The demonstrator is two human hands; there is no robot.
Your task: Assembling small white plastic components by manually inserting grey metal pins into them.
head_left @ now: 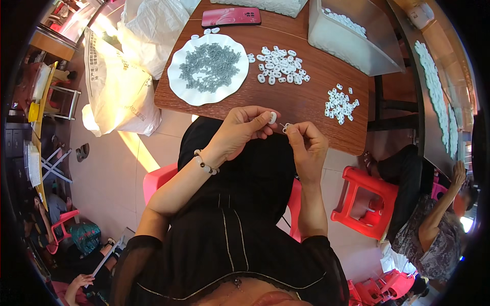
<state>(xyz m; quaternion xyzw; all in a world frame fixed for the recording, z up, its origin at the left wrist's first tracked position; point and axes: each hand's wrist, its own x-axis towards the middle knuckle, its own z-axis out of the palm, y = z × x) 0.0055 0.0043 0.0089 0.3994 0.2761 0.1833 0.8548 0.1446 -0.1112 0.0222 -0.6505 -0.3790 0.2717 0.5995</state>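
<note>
My left hand pinches a small white plastic ring piece between thumb and fingers, just off the near edge of the brown wooden table. My right hand holds a tiny grey metal part at its fingertips, almost touching the white piece. Both hands hover above my lap in black clothing. On the table beyond them sit a white scalloped plate heaped with small grey parts and two loose piles of white ring pieces.
A clear plastic bin holding white pieces stands at the table's far right, a red phone at the far edge. White plastic bags lie on the floor left. Red stools stand at right, where another person sits.
</note>
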